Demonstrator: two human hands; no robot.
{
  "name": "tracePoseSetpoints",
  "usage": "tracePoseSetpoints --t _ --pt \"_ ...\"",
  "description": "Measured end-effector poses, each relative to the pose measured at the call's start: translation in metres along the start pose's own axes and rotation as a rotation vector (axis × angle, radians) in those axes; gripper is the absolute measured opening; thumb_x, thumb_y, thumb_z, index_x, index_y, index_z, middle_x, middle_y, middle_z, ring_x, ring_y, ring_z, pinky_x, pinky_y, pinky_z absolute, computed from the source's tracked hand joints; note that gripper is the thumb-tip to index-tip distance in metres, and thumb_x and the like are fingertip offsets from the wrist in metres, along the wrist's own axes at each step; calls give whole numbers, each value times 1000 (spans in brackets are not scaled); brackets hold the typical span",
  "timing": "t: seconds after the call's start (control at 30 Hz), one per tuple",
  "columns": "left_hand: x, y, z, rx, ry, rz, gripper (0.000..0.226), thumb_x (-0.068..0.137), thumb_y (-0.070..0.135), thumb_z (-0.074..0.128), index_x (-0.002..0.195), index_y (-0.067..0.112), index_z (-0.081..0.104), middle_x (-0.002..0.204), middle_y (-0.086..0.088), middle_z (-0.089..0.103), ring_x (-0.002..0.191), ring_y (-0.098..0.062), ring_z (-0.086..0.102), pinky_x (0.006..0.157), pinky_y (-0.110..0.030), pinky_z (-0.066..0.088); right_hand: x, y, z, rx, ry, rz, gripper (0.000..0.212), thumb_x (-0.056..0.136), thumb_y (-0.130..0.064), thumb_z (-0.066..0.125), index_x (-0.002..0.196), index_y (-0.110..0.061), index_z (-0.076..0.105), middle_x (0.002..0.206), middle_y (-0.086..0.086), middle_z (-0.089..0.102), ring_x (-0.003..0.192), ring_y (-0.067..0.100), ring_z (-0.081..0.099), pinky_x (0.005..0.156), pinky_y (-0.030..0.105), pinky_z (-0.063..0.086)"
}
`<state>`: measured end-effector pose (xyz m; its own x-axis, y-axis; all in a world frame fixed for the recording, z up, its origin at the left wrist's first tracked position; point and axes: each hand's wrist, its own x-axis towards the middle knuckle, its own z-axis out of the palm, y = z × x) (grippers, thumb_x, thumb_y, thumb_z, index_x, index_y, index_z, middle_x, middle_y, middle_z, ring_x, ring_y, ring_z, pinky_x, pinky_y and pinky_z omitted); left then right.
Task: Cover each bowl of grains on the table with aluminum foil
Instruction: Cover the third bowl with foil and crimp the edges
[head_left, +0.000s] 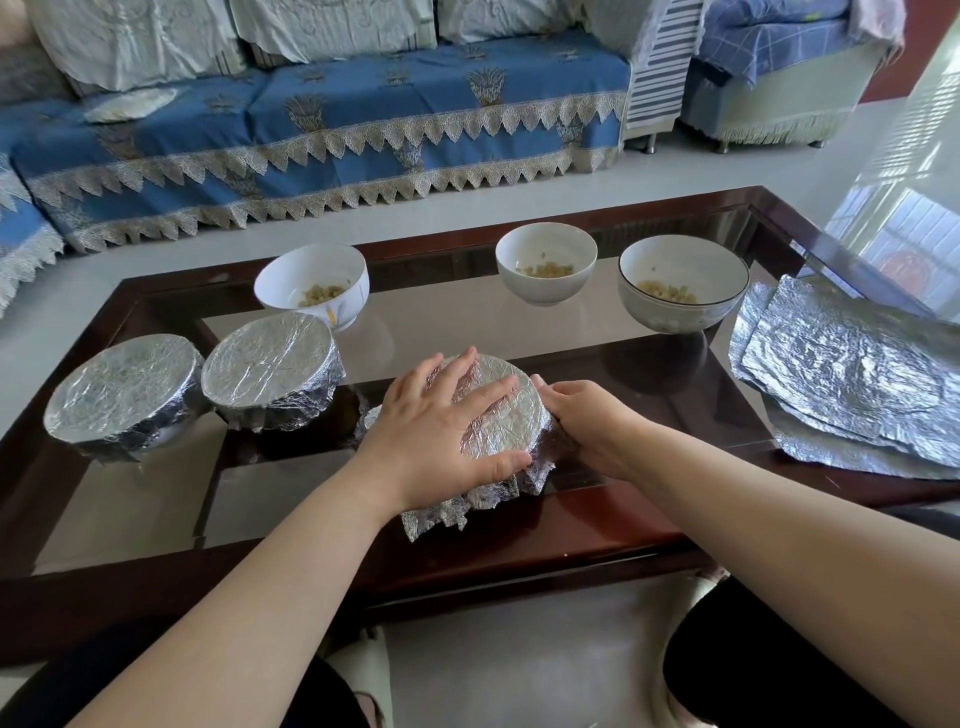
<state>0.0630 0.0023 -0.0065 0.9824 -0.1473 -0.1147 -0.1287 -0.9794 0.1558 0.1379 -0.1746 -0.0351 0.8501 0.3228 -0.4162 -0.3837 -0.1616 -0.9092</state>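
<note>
A foil-covered bowl stands near the table's front edge. My left hand lies flat on its foil top, fingers spread and thumb at the near rim. My right hand presses the foil against the bowl's right side, its fingertips hidden behind the foil. Two more foil-covered bowls stand at the left. Three uncovered white bowls of grains stand along the back. A stack of foil sheets lies at the right.
The table has a dark wooden frame and a glass top. A sofa with a blue cover stands behind it, across a strip of pale floor. My knees show below the table's front edge.
</note>
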Motion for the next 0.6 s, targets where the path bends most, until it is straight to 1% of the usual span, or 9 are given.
tracePoseSetpoints --t 0.1,0.17,0.23,0.27,0.33,0.4,0.5,0.57,0.6 --pt "0 0 1 -8 19 -1 93 63 95 15 148 61 7 165 13 -8 150 -17 -9 120 -43 -1 2 -4 0 -102 11 0 48 99 -43 52 97 2 68 88 18 67 75 29 63 77 45 54" --pt "0 0 1 -5 25 -3 93 63 95 16 149 60 8 165 12 -8 150 -17 -9 120 -43 -1 5 -5 1 -156 20 -2 48 98 -45 52 96 0 66 85 16 66 75 28 61 75 44 53" --pt "0 0 1 -6 25 -9 94 63 95 16 149 59 8 166 12 -8 150 -17 -9 120 -43 -1 8 -4 2 -162 23 -10 39 98 -41 53 94 -5 66 83 12 66 71 25 61 70 40 53" --pt "0 1 1 -8 26 -11 94 63 95 15 149 59 9 166 12 -8 150 -17 -9 120 -43 -1 9 -3 3 -158 23 -19 30 99 -36 54 93 -8 65 79 9 66 65 22 60 63 35 54" --pt "0 1 1 -2 27 -13 94 62 95 15 149 59 8 166 11 -7 150 -17 -8 120 -43 -1 8 -3 5 -184 19 -52 16 99 -23 54 93 -10 62 70 3 60 51 12 52 45 23 44" --pt "-1 0 1 5 29 -17 94 62 95 14 149 60 8 166 11 -7 150 -18 -8 121 -44 0 9 -3 6 -184 26 -86 13 99 -19 54 97 -10 62 68 2 58 45 8 48 39 19 37" --pt "-2 0 1 -8 33 -25 95 61 95 15 149 59 9 166 11 -6 150 -18 -8 120 -44 1 12 -3 6 -189 51 -123 8 96 -14 53 98 -11 61 73 5 57 50 12 48 42 24 39" --pt "-3 0 1 -10 36 -27 96 61 96 15 149 59 10 166 11 -6 150 -18 -7 120 -44 1 14 -2 7 -224 83 -155 4 90 -10 58 93 -13 60 75 5 57 58 18 50 48 28 40" --pt "-3 0 2 -13 36 -29 96 61 96 15 149 59 10 166 12 -5 151 -18 -7 120 -44 1 15 -2 7 -244 105 -183 7 86 -9 62 89 -14 59 76 5 57 62 20 50 51 30 41"
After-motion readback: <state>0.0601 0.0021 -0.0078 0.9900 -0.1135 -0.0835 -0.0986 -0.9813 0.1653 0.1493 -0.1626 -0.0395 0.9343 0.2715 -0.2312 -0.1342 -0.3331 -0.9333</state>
